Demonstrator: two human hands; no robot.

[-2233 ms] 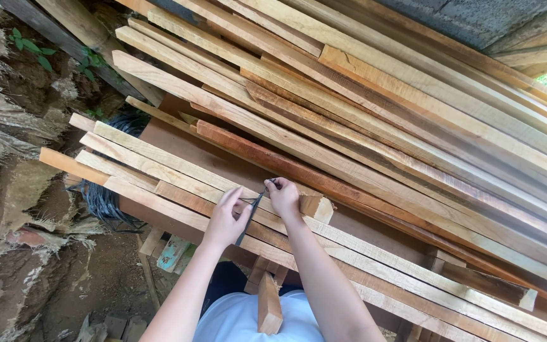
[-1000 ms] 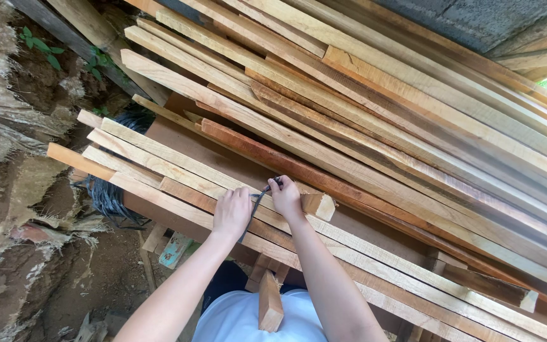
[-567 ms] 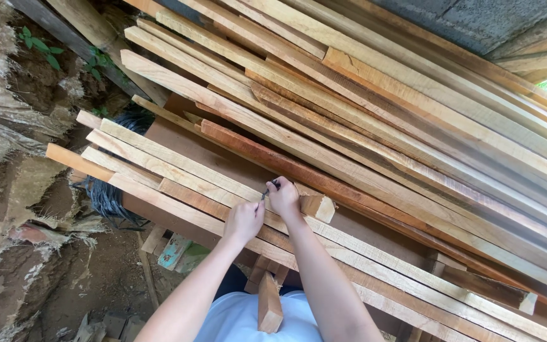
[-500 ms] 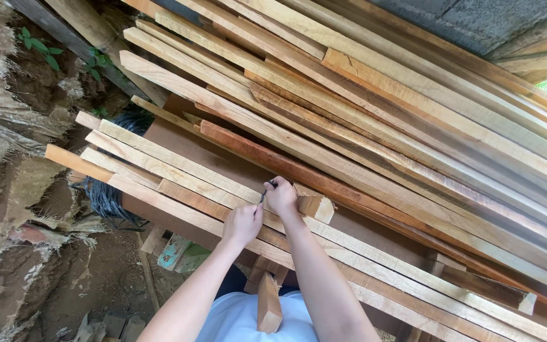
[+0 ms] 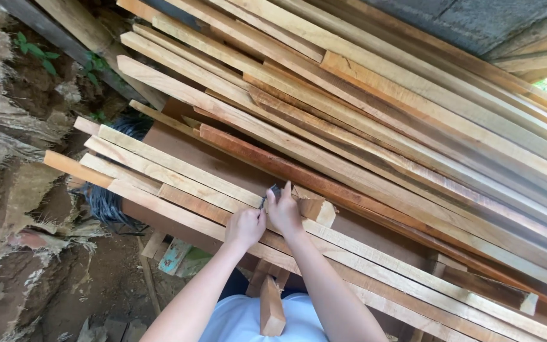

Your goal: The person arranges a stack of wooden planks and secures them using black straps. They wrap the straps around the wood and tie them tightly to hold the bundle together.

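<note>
A small dark metal tool [image 5: 271,193] lies across the near pale wooden planks [image 5: 178,180]. My right hand [image 5: 284,211] pinches its upper end with the fingers closed on it. Close beside it, my left hand [image 5: 245,227] is curled in a fist on the lower end of the tool and rests on the plank. Both hands touch each other. A short wooden block [image 5: 316,208] sits just right of my right hand.
A big stack of long planks [image 5: 375,120] slants across the upper right. Dirt ground with debris [image 5: 39,253] lies at the left. A black coil of wire [image 5: 106,202] sits under the plank ends. A wooden stub [image 5: 271,310] stands near my body.
My left hand has slid right along the plank until it meets my right hand. The right hand has stayed on the tool and barely moved.
</note>
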